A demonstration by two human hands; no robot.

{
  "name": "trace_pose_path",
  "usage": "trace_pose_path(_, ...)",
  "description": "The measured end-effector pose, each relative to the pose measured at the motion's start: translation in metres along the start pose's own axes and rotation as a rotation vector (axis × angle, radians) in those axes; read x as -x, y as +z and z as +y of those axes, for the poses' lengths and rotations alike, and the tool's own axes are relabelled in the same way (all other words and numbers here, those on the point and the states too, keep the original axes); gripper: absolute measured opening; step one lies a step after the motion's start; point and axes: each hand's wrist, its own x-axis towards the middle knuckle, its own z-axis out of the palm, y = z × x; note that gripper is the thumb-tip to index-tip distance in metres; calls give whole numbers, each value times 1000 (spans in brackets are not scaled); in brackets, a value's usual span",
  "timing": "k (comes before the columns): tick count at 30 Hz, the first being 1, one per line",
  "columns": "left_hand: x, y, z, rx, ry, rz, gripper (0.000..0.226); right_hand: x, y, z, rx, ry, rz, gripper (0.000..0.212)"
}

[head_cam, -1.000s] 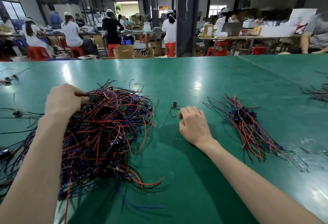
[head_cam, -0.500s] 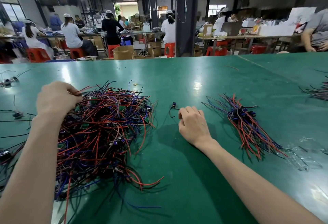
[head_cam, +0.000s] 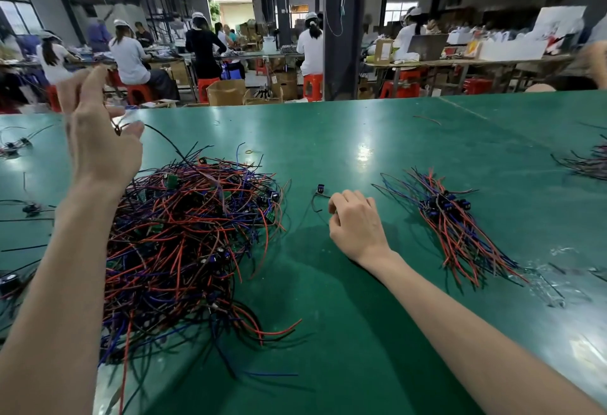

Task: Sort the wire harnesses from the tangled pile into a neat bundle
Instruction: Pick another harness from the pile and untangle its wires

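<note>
The left hand (head_cam: 98, 138) is raised above the green matte surface (head_cam: 377, 158), its fingers (head_cam: 88, 86) partly spread and blurred. Between thumb and forefinger it pinches a thin black wire (head_cam: 164, 140) that arcs down and to the right into the tangled pile of red, blue, purple and black wire harnesses (head_cam: 184, 244). That pile sprawls across the left part of the surface, just beside the left forearm, with small green circuit boards and dark connectors caught among the strands.

The right hand (head_cam: 356, 221) rests on the surface to the right of the pile, knuckles up, fingers curled under in a loose fist. I cannot tell whether they grip anything. Just beside its forefinger lies a small black connector with a short black lead (head_cam: 320, 193), and the lead runs toward the fingertips.

Further right, apart from the hand, sits the neat bundle of red and blue wire harnesses (head_cam: 460, 227). Its dark blue connectors are gathered at the far end and the wires fan out toward the near edge. Crumpled clear plastic wrap (head_cam: 551, 283) lies next to its near end. Another dark cluster of wires (head_cam: 588, 161) sits at the right edge, and a few stray black wires with small parts (head_cam: 19, 145) lie along the left side. A small yellow rubber band (head_cam: 249, 152) lies beyond the pile.
</note>
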Motion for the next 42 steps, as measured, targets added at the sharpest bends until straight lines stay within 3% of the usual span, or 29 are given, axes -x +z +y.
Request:
trace_pose_path(5, 7, 1, 20, -102, 181, 81, 81, 1, 0, -1, -23, -1, 28, 13)
trace_pose_path(9, 7, 1, 23, -141, 218, 34, 85, 1, 0, 0, -51, 5, 48, 11)
trace_pose_path(13, 2, 1, 29, -3, 209, -44, 85, 2, -1, -1, -91, 13, 77, 10)
trace_pose_path(22, 9, 0, 59, -82, 367, -51, 99, 3, -4, -4, -270, 78, 141, 11)
trace_pose_path(28, 23, 15, 93, 262, 260, -171, 93, -3, -20, -19, -606, 191, 186, 11)
trace_pose_path(33, 49, 47, 114, 680, -142, -501, 94, -14, -48, -36, -1149, 310, -36, 7)
trace_pose_path(38, 74, 77, 108, 701, -368, -715, 90, -24, -67, -39, -1497, 362, -199, 6)
trace_pose_path(42, 81, 90, 98, 680, -448, -758, 86, -24, -66, -36, -1457, 406, -241, 7)
